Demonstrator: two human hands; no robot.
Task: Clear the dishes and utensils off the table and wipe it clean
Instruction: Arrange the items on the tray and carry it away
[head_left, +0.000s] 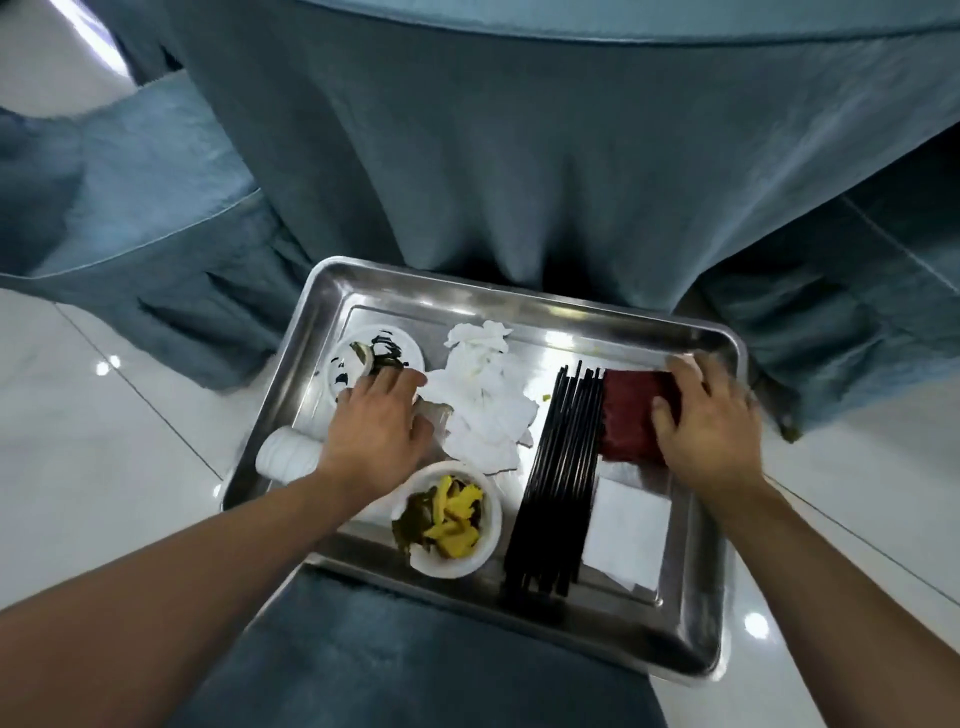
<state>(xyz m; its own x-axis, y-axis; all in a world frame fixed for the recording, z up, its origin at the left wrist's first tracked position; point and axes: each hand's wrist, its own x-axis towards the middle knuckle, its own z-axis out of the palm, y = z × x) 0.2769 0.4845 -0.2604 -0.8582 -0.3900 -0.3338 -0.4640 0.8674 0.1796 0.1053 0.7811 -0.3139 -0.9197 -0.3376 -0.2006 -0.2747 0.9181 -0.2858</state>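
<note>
A steel tray rests on a blue-upholstered seat in front of a table draped in blue cloth. The left hand lies palm-down over the tray's left part, fingers loosely extended and close together; its fingertips reach the near edge of a white dish with dark residue. What lies beneath the palm cannot be determined. A white cup on its side sits just left of that wrist. The right hand presses on a dark red cloth at the tray's far right, fingers spread across its top. Between the hands lie crumpled white napkins and a bundle of black chopsticks. A white bowl of yellow and green scraps sits near the front edge; a folded white napkin lies right of the chopsticks.
</note>
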